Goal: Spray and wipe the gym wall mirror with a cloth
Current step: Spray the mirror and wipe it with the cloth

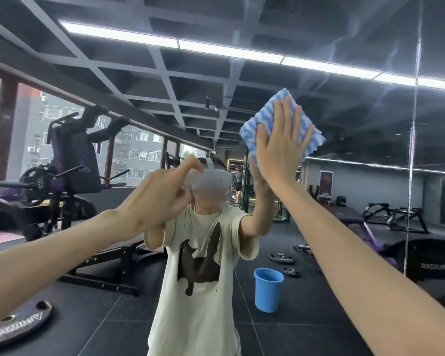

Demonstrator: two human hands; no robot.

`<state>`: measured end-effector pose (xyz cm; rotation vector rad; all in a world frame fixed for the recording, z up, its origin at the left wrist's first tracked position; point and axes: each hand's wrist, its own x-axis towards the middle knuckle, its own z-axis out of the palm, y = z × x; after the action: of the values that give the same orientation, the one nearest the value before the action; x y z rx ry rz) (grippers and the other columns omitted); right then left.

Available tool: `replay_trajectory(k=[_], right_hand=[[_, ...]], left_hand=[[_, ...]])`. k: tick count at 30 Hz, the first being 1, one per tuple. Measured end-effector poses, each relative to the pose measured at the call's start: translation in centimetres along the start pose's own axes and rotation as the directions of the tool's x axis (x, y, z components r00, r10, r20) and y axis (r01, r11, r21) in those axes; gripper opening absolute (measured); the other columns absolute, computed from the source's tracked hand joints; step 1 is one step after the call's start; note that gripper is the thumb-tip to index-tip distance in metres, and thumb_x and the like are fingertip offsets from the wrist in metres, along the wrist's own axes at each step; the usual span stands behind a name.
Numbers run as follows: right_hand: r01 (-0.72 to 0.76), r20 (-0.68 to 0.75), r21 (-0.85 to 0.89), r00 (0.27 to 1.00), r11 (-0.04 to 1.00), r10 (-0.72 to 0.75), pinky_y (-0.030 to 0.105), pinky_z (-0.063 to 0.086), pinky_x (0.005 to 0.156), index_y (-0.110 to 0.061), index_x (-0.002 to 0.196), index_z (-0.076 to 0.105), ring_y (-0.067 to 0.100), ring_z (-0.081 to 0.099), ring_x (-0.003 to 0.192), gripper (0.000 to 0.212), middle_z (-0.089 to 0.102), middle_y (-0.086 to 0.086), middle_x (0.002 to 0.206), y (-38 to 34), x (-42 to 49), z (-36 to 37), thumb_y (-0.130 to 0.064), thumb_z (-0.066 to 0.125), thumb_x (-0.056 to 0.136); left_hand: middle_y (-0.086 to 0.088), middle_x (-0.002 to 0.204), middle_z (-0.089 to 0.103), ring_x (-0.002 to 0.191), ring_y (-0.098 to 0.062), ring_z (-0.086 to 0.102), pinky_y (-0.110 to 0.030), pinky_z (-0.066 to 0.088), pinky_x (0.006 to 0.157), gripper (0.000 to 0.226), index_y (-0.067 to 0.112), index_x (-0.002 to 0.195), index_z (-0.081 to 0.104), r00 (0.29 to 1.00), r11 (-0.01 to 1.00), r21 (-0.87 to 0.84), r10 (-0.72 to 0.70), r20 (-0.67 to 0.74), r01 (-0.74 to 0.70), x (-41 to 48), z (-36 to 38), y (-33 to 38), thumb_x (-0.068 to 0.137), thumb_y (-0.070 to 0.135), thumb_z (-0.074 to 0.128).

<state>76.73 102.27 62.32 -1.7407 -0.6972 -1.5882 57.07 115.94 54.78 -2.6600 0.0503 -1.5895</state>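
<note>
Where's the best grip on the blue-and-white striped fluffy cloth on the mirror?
The blue-and-white striped fluffy cloth lies flat on the wall mirror, under the open right hand. Come from the room side, palm on its middle. To pinch, take the bare top corner.

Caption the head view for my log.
Right hand presses a blue-and-white cloth flat on the gym mirror; left hand hovers, fingers curled.
</note>
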Motion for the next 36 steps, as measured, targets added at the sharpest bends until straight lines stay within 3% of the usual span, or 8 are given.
replay_trajectory(k=[5, 10, 15, 21, 26, 29, 33, 36], right_hand=[[0.326, 0.057, 0.116, 0.941, 0.938, -0.334, 0.048, -0.005, 0.121, -0.017, 0.155, 0.022, 0.021, 0.008, 0.15, 0.06, 0.015, 0.003, 0.163, -4.9, -5.5, 1.4, -0.043, 0.031, 0.102], [0.908, 0.147, 0.233, 0.32, 0.347, -0.936, 0.05, 0.003, 0.12, -0.017, 0.147, 0.044, 0.021, 0.033, 0.141, 0.055, 0.039, -0.002, 0.153, -6.1, -11.6, 0.7, -0.043, 0.035, 0.099], [0.122, -0.015, -0.014, 0.992, 0.992, -0.122, 0.057, 0.017, 0.116, -0.02, 0.155, 0.022, 0.024, 0.021, 0.147, 0.057, 0.02, 0.003, 0.161, -4.6, 1.9, 0.0, -0.042, 0.026, 0.103], [0.923, 0.293, 0.135, 0.309, 0.359, -0.905, 0.051, -0.001, 0.12, -0.024, 0.153, 0.027, 0.022, 0.027, 0.146, 0.06, 0.035, -0.002, 0.157, -6.0, -7.9, 1.0, -0.048, 0.026, 0.097], [0.154, 0.005, -0.079, 0.988, 0.985, -0.154, 0.05, -0.001, 0.12, -0.019, 0.157, 0.016, 0.02, 0.009, 0.151, 0.06, 0.014, -0.001, 0.163, 4.1, 4.0, -2.0, -0.045, 0.02, 0.103], [-0.301, -0.039, 0.016, 0.953, 0.954, 0.301, 0.053, -0.004, 0.119, -0.014, 0.157, 0.007, 0.021, 0.0, 0.151, 0.059, 0.005, 0.002, 0.165, 2.5, 8.6, -3.1, -0.039, 0.023, 0.106], [0.649, 0.114, -0.106, 0.761, 0.754, -0.639, 0.057, 0.027, 0.114, -0.011, 0.148, 0.04, 0.024, 0.035, 0.143, 0.055, 0.039, 0.006, 0.154, -1.4, 10.0, -1.3, -0.038, 0.034, 0.1], [0.356, 0.033, -0.176, 0.934, 0.918, -0.356, 0.051, 0.026, 0.114, -0.016, 0.149, 0.036, 0.022, 0.032, 0.144, 0.054, 0.035, 0.004, 0.156, 4.5, 15.5, -2.7, -0.039, 0.035, 0.101]], left_hand=[[-0.003, 0.058, 0.061, 0.047, -0.014, 0.057, -0.028, 0.047, 0.049, 0.044, 0.018, 0.122, 0.04, 0.992, 0.994, -0.075, -0.091, -0.09, 0.084, 1.0, -1.7, 0.1, 0.084, 0.003, 0.059], [-0.004, 0.058, 0.059, 0.052, -0.015, 0.053, -0.037, 0.043, 0.056, 0.047, 0.021, 0.123, 0.041, 0.984, 0.995, -0.025, -0.1, -0.151, 0.097, 1.0, -3.6, -0.3, 0.083, 0.008, 0.063], [-0.004, 0.063, 0.058, 0.047, -0.014, 0.053, -0.02, 0.037, 0.046, 0.051, 0.015, 0.128, 0.039, 0.983, 0.994, 0.03, -0.101, -0.154, 0.107, 1.2, -5.2, -0.7, 0.082, 0.004, 0.061], [-0.004, 0.069, 0.057, 0.054, -0.015, 0.054, -0.031, 0.047, 0.055, 0.047, 0.015, 0.126, 0.038, 0.965, 0.98, -0.13, -0.176, -0.195, 0.152, 6.4, -6.0, 2.1, 0.085, 0.006, 0.059], [-0.001, 0.067, 0.056, 0.053, -0.021, 0.058, -0.034, 0.048, 0.047, 0.051, 0.022, 0.126, 0.037, 0.986, 0.998, -0.029, -0.051, -0.16, 0.047, 8.2, -5.4, 3.5, 0.083, 0.008, 0.06], [0.002, 0.06, 0.055, 0.05, -0.023, 0.058, -0.033, 0.05, 0.047, 0.052, 0.023, 0.125, 0.037, 0.983, 1.0, 0.004, 0.026, -0.181, -0.026, 11.6, -5.8, 4.4, 0.081, 0.005, 0.059], [-0.001, 0.066, 0.056, 0.061, -0.022, 0.057, -0.032, 0.044, 0.054, 0.044, 0.021, 0.12, 0.038, 0.958, 0.995, -0.089, 0.013, -0.286, -0.041, 16.3, -6.6, 5.6, 0.082, 0.011, 0.057], [-0.007, 0.071, 0.057, 0.06, -0.023, 0.055, -0.032, 0.044, 0.053, 0.046, 0.02, 0.119, 0.036, 0.963, 0.995, -0.088, 0.031, -0.268, -0.056, 18.0, -6.4, 5.9, 0.08, 0.008, 0.057]])
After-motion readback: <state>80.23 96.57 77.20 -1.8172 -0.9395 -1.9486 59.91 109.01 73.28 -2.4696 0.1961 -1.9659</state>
